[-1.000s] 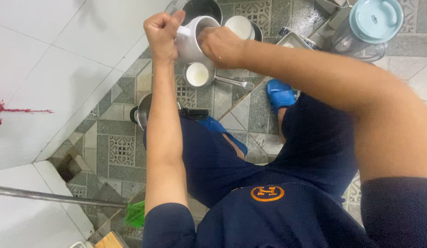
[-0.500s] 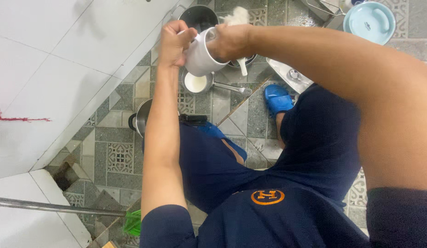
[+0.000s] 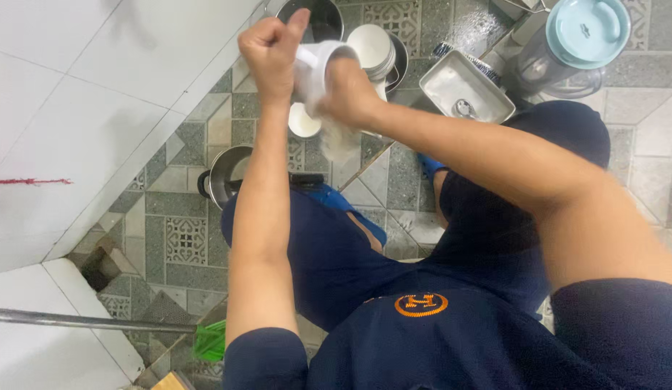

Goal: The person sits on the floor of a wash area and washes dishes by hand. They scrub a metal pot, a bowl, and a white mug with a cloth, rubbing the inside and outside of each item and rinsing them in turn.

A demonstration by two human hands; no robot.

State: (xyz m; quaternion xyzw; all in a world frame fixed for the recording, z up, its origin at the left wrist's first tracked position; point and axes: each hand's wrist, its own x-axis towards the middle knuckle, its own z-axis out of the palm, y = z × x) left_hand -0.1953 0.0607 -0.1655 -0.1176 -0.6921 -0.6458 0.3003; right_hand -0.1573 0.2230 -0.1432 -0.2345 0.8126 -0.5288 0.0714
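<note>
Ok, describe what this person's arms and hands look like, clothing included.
Both forearms are bare, as are the left hand and right hand: no gloves, rings or watch visible. Short dark navy sleeves cover the upper arms, part of a navy shirt with a round orange emblem.

There is only one view, from a camera worn on the person's head. It looks almost straight down, along the body, so the dark blue shirt and the bent knees fill the lower half of the picture. Both forearms reach away from the camera toward the top edge, and they are very near to the lens. Beyond them is the patterned tiled floor (image 3: 184, 238), which is farther away. The white tiled wall (image 3: 83, 94) runs along the left side at a slant. No second view exists, so nothing is shared between views.
</note>
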